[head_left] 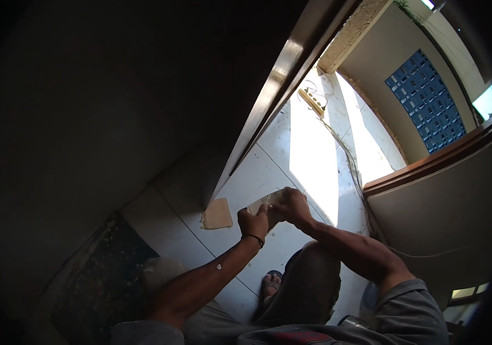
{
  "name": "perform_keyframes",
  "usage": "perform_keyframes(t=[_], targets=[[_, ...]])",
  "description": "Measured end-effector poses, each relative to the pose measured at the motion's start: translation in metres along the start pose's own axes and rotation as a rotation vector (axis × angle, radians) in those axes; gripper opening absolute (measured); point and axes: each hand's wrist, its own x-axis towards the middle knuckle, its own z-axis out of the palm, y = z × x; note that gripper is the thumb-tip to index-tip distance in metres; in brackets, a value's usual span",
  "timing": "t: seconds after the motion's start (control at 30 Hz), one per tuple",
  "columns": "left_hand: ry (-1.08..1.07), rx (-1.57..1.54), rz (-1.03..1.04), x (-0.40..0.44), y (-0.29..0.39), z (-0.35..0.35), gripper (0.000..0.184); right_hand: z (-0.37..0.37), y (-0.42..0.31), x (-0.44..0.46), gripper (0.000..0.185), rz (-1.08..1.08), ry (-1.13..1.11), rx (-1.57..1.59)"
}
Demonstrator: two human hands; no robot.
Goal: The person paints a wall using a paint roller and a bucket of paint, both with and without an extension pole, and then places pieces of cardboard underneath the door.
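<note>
Both of my hands are closed on a thin, pale brown-grey sheet (pixel 255 205) held above the tiled floor; its exact material is unclear. My left hand (pixel 253 223) pinches its near left side, thumb on top. My right hand (pixel 294 207) grips the right side, with the thumb close to the left thumb. The sheet looks bent, and its edge between the thumbs is pale and uneven. Left of my hands, a square tan piece (pixel 217 214) with a ragged edge lies flat on the floor beside the foot of a door (pixel 269 95).
A wooden power strip (pixel 313 103) lies on the sunlit tiles beyond the doorway, its cable (pixel 343 146) running back along the right. A dark, paint-spotted mat (pixel 105 279) lies at lower left. A wooden frame (pixel 424 159) borders the right wall. My sandalled foot (pixel 271 283) is below my hands.
</note>
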Motion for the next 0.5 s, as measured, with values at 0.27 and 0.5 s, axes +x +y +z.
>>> perform_keyframes(t=[0.27,0.5], targets=[[0.024,0.079,0.009,-0.018,0.027,0.033,0.042,-0.012,0.027,0.001,0.042,0.031,0.140,-0.078],[0.062,0.113,-0.019,-0.033,0.049,0.054,0.035,-0.012,0.017,-0.002,0.030,-0.148,0.300,-0.227]])
